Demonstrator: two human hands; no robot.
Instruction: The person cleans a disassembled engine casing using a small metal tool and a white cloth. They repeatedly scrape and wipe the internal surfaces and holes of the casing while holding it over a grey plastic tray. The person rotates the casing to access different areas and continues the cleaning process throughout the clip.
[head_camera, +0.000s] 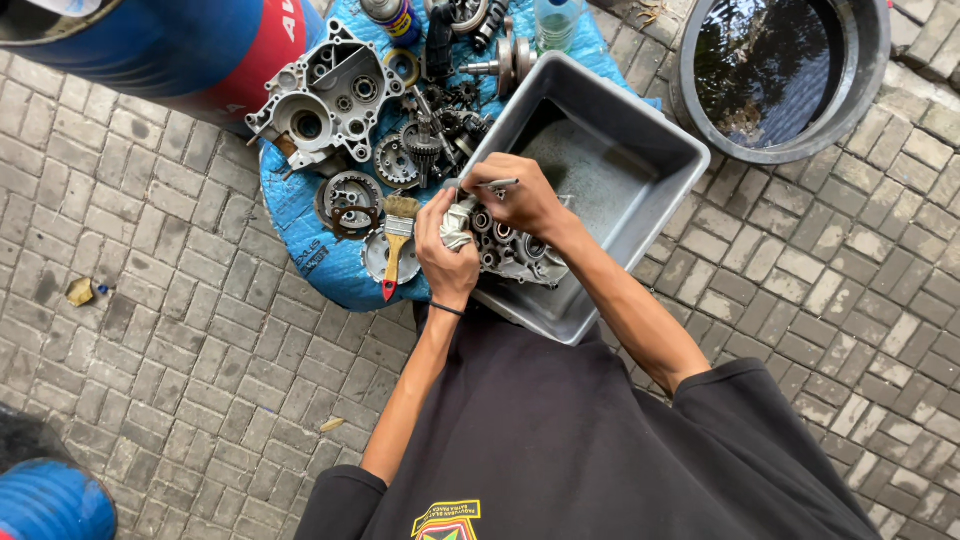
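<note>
Engine casing (510, 252), dull grey cast metal pocked with round bearing bores, sits at the near edge of a grey plastic tub (640, 150). Left hand (445, 250) presses a crumpled whitish rag (458, 225) against it, grip clenched; right hand (520, 195), wrist bent, pinches a thin metal tool (497, 184).

A blue and yellow spray can (393, 17) is standing at the top of the blue sheet (300, 215). A clear bottle (556, 22) is standing near it. A big blue drum (170, 45) with a red band is sitting at the top left.
</note>
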